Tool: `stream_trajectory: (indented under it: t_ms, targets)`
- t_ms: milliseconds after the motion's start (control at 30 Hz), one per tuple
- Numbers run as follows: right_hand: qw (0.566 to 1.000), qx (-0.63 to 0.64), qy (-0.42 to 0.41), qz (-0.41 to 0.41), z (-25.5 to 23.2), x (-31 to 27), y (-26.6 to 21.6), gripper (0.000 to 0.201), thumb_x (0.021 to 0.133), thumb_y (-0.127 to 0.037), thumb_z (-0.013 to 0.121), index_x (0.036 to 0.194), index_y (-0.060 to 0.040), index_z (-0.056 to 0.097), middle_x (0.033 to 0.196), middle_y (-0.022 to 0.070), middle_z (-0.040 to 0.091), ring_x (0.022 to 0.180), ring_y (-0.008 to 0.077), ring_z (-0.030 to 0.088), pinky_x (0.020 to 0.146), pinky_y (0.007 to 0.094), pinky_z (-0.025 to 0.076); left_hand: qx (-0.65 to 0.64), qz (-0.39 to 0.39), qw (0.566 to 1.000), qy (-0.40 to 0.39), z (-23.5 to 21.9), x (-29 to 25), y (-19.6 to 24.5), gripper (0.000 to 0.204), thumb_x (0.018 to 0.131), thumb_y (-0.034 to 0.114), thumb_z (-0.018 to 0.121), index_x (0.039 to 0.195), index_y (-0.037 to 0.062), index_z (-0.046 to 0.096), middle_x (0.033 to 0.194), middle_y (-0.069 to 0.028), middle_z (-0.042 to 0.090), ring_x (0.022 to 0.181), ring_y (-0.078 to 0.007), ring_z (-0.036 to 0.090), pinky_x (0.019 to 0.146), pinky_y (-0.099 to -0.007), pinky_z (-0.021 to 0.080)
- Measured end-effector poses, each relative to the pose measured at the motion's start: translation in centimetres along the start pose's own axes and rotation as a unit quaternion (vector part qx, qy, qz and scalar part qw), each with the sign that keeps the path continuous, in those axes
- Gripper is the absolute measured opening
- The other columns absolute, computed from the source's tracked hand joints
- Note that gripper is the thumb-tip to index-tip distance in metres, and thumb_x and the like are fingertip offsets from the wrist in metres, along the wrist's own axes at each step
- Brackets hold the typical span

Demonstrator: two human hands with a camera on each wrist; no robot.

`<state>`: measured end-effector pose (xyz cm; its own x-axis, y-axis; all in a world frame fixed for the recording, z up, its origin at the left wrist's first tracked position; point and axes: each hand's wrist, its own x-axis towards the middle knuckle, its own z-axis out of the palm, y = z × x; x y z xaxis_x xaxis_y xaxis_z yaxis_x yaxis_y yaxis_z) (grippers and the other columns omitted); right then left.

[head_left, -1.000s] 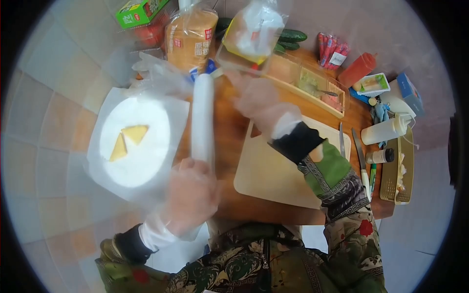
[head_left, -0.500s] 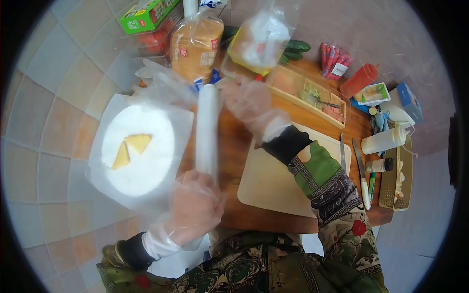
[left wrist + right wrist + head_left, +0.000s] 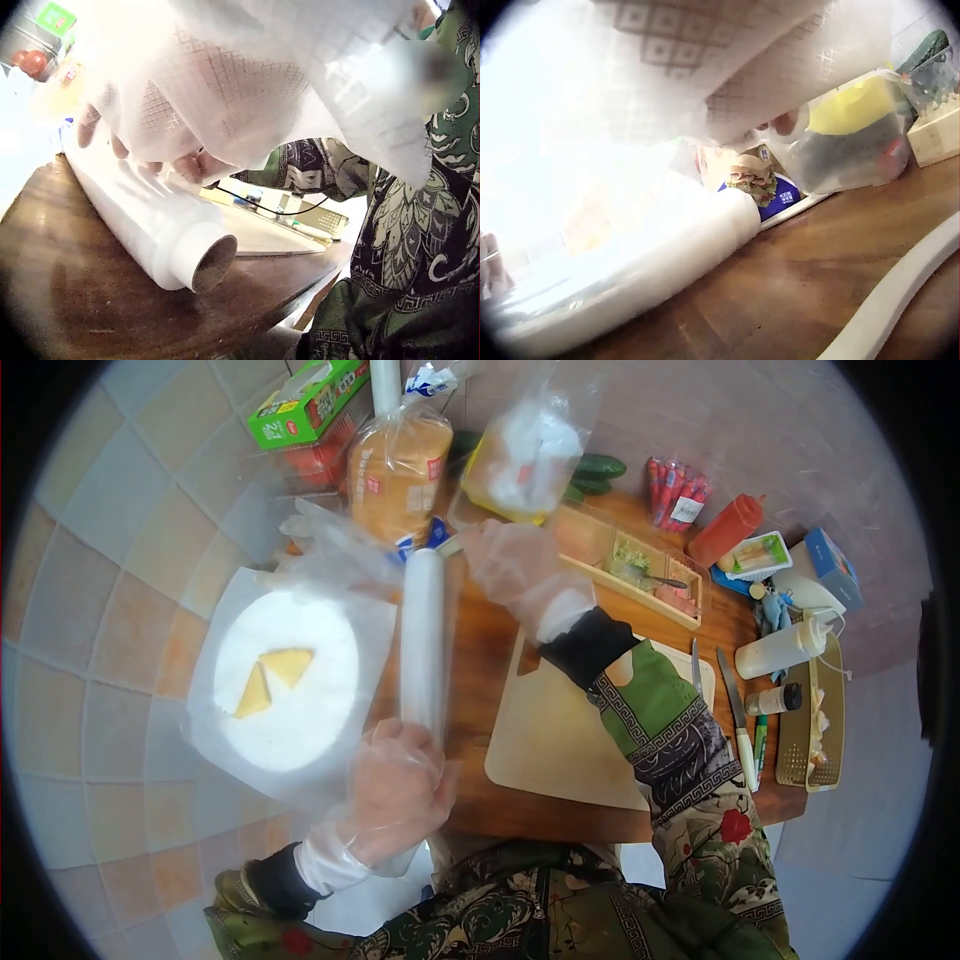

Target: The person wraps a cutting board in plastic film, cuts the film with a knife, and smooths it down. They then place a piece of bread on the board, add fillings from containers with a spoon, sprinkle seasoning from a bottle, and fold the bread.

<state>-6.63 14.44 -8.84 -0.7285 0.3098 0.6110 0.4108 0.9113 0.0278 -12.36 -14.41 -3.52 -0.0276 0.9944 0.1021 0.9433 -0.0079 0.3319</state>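
A white roll of plastic wrap (image 3: pixel 421 635) lies lengthwise on the wooden table. My gloved left hand (image 3: pixel 395 785) is at its near end, and in the left wrist view its fingertips (image 3: pixel 191 166) lie along the top of the roll. Near the far end is my gloved right hand (image 3: pixel 520 568), its fingers bent together. A faint clear film edge runs between the two hands, pinched at both ends. The right fingertips (image 3: pixel 782 124) are partly hidden by the loose glove. Left of the roll, two yellow triangular slices (image 3: pixel 288 666) lie on a white disc (image 3: pixel 300 730).
A cutting board (image 3: pixel 560 750) lies at right, with a knife (image 3: pixel 735 705) beyond it. Bagged bread (image 3: pixel 400 475), a plastic tub (image 3: pixel 840 150) and a wooden tray of fillings (image 3: pixel 650 595) stand behind. Squeeze bottles (image 3: pixel 775 650) and a basket (image 3: pixel 825 750) are at far right.
My right hand has drawn in slightly toward the roll and its fingers have come together at the film's far end. My left hand has stayed at the near end.
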Motion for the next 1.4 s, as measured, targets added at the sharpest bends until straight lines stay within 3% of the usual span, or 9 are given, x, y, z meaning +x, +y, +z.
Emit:
stream_trajectory:
  t_ms: [500,600,667,767,900,1000,1067,1167,1400]
  targets:
    - [0.998,0.046,-0.027,0.038,-2.3,3.2,-0.7,0.02,0.097,-0.021,0.051,0.09,-0.012,0.068,0.08,0.0135,0.071,0.076,0.0343,0.071,0.063,0.0478,0.055,-0.14,-0.011,0.989,0.04,-3.1,-1.5,0.0,0.016,0.084,0.007,0.07,0.073,-0.0014,0.063,0.085,-0.0149,0.065,0.079,-0.032,0.063,0.07,-0.0419,0.051]
    - [0.995,0.054,-0.047,0.07,-4.2,4.5,-1.6,0.021,0.097,-0.023,0.05,0.094,-0.0131,0.068,0.085,0.0131,0.072,0.08,0.0366,0.07,0.066,0.0493,0.055,-0.2,-0.084,0.976,0.001,-5.4,-2.1,0.5,0.016,0.093,0.01,0.067,0.083,-0.0019,0.062,0.086,-0.0106,0.063,0.078,-0.0229,0.063,0.068,-0.0339,0.051]
    - [0.993,0.067,-0.021,0.092,-4.7,5.3,-1.7,0.021,0.096,-0.023,0.05,0.099,-0.0141,0.069,0.09,0.0148,0.072,0.085,0.0386,0.069,0.072,0.0499,0.055,-0.389,-0.267,0.881,-0.044,-6.7,-2.5,0.8,0.016,0.099,0.012,0.062,0.093,-0.0021,0.06,0.094,-0.0093,0.061,0.077,-0.0153,0.06,0.068,-0.027,0.049]
    - [0.982,0.107,-0.071,0.136,-5.2,7.0,-1.1,0.023,0.095,-0.024,0.05,0.102,-0.0158,0.071,0.095,0.0174,0.072,0.091,0.0391,0.069,0.079,0.0488,0.054,-0.426,-0.308,0.849,-0.046,-8.9,-2.2,2.0,0.012,0.098,0.01,0.062,0.1,-0.0014,0.059,0.1,-0.0101,0.059,0.082,-0.0152,0.058,0.075,-0.027,0.048]
    - [0.982,0.107,-0.09,0.131,-8.4,7.9,-1.2,0.02,0.095,-0.024,0.057,0.106,-0.0168,0.073,0.1,0.0156,0.073,0.095,0.036,0.07,0.081,0.0434,0.055,-0.389,-0.223,0.894,-0.026,-9.9,-2.3,2.1,0.01,0.096,0.009,0.063,0.096,-0.0007,0.062,0.105,-0.0114,0.059,0.091,-0.0169,0.057,0.084,-0.0299,0.046]
    - [0.984,0.045,-0.12,0.127,-9.1,8.6,-1.3,0.024,0.093,-0.022,0.053,0.104,-0.016,0.073,0.103,0.0158,0.073,0.095,0.038,0.069,0.084,0.0464,0.054,-0.425,-0.193,0.884,0.006,-9.5,-2.5,1.6,0.012,0.097,0.007,0.06,0.101,-0.0032,0.063,0.099,-0.0095,0.059,0.078,-0.0156,0.06,0.064,-0.0309,0.05]
    - [0.978,0.055,-0.136,0.148,-9.7,9.1,-1.3,0.023,0.093,-0.02,0.054,0.104,-0.0155,0.074,0.104,0.014,0.073,0.095,0.0372,0.07,0.085,0.0457,0.055,-0.168,0.05,0.983,0.048,-9.6,-2.4,0.2,0.008,0.095,0.002,0.06,0.101,-0.0002,0.064,0.102,-0.0093,0.058,0.086,-0.0188,0.057,0.075,-0.0319,0.048]
    - [0.981,0.02,-0.127,0.148,-11.2,9.2,-2.1,0.024,0.096,-0.027,0.053,0.103,-0.0151,0.072,0.103,0.0144,0.073,0.099,0.0354,0.069,0.086,0.0429,0.054,-0.359,-0.059,0.93,0.054,-10.8,-3.1,1.1,0.011,0.09,-0.003,0.06,0.099,0.0017,0.064,0.101,-0.0091,0.057,0.091,-0.0208,0.054,0.081,-0.0322,0.045]
    - [0.987,0.047,-0.051,0.142,-11.6,9.5,-1.6,0.024,0.096,-0.024,0.051,0.102,-0.0134,0.072,0.101,0.0156,0.073,0.097,0.0354,0.068,0.085,0.0426,0.053,-0.44,-0.061,0.893,0.078,-12.5,-4.3,0.8,0.013,0.086,-0.007,0.061,0.095,0.0022,0.061,0.097,-0.0094,0.058,0.088,-0.0196,0.054,0.08,-0.0313,0.044]
